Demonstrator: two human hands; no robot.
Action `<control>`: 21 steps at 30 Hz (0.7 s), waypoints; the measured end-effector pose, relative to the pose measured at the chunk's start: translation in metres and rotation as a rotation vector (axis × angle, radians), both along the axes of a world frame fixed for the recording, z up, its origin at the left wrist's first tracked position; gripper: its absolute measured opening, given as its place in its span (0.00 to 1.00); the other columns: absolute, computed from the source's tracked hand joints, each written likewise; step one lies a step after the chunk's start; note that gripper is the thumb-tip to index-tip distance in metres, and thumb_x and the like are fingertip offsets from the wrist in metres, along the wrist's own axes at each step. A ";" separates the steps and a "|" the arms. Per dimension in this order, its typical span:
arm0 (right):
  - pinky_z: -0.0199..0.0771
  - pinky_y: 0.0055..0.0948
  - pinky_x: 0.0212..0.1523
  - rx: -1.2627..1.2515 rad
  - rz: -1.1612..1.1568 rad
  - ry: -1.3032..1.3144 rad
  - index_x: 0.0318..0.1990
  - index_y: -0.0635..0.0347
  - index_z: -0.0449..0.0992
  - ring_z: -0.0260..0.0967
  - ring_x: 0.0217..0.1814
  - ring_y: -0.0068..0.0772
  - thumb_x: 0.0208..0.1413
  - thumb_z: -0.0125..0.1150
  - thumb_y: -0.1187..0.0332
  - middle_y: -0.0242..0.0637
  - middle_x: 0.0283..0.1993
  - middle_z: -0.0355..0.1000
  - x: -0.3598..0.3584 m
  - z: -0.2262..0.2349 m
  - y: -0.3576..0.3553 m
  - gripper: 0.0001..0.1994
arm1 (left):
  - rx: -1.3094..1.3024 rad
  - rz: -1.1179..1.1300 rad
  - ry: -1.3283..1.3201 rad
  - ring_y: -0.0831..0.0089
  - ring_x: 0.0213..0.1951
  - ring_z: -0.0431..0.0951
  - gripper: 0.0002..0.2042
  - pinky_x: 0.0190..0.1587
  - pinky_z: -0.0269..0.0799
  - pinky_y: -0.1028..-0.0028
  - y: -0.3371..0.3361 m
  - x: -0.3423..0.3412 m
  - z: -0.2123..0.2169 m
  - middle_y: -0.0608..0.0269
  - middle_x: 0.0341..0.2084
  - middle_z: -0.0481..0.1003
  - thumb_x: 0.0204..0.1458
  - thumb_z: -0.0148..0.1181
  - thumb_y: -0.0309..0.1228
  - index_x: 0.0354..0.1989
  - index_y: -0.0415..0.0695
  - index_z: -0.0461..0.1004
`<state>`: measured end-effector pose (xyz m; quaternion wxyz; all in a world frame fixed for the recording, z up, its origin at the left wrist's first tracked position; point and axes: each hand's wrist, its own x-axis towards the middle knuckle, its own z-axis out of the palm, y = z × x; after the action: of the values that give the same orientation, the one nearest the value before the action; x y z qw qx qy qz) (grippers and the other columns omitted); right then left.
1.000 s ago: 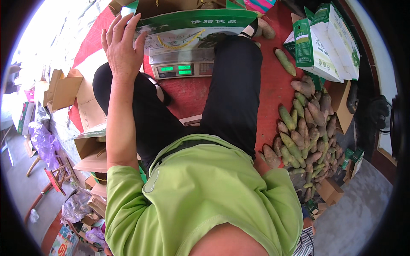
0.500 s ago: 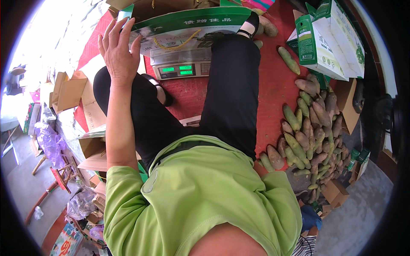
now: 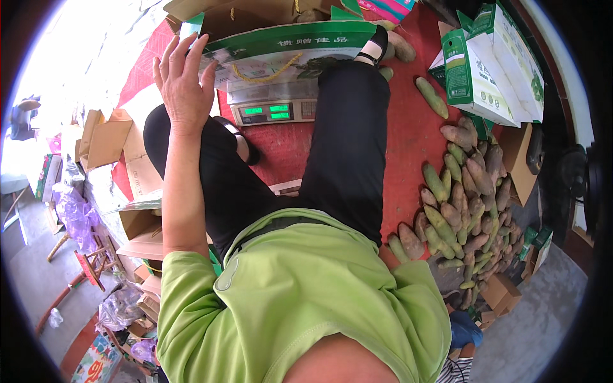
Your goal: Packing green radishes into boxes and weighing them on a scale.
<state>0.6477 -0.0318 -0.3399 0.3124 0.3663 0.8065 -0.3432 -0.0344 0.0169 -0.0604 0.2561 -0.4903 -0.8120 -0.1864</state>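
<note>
My left hand (image 3: pixel 185 96) is raised at the near left corner of a green-and-white carton (image 3: pixel 281 45), its fingers stretched out and apart. It holds nothing; whether the fingertips touch the carton's edge I cannot tell. The carton has a yellow cord handle (image 3: pixel 268 75), and its top flaps stand open. Some root vegetables (image 3: pixel 311 16) show inside. Under the carton is a digital scale (image 3: pixel 274 113) with lit green displays, between my legs. My right arm goes down beside my body, and its hand is out of sight.
On the right lies a large heap of long green radishes (image 3: pixel 447 220), with a single radish (image 3: pixel 431 97) apart on the red mat (image 3: pixel 408 147). Behind the heap stand green-and-white cartons (image 3: pixel 491 70). Open brown cardboard boxes (image 3: pixel 105 137) and purple plastic bags (image 3: pixel 73 214) are at left.
The view has tilted slightly, so more of the open carton's inside shows. My left hand stays beside the carton's corner, still with fingers spread.
</note>
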 end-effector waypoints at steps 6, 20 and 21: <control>0.59 0.34 0.54 -0.061 -0.066 -0.005 0.50 0.59 0.66 0.65 0.51 0.38 0.60 0.46 0.63 0.40 0.49 0.67 -0.002 0.001 0.008 0.15 | 0.005 0.012 -0.012 0.64 0.64 0.60 0.24 0.67 0.46 0.52 0.001 0.004 0.004 0.68 0.56 0.68 0.49 0.63 0.32 0.57 0.57 0.69; 0.54 0.31 0.64 -0.226 -0.195 -0.011 0.59 0.61 0.62 0.61 0.59 0.36 0.63 0.44 0.61 0.41 0.57 0.65 0.002 -0.002 0.047 0.21 | -0.043 0.021 -0.097 0.63 0.63 0.60 0.23 0.67 0.45 0.53 0.004 0.007 0.014 0.68 0.56 0.67 0.48 0.63 0.30 0.56 0.55 0.70; 0.54 0.31 0.64 -0.242 -0.199 -0.009 0.60 0.62 0.62 0.61 0.60 0.36 0.64 0.44 0.61 0.41 0.57 0.64 0.001 -0.002 0.052 0.21 | -0.048 0.027 -0.107 0.62 0.63 0.60 0.23 0.67 0.45 0.53 0.002 0.006 0.015 0.67 0.56 0.67 0.48 0.63 0.30 0.55 0.54 0.70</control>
<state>0.6485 0.0198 -0.3422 0.3225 0.4056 0.7174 -0.4656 -0.0279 0.0194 -0.0451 0.2030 -0.4746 -0.8353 -0.1892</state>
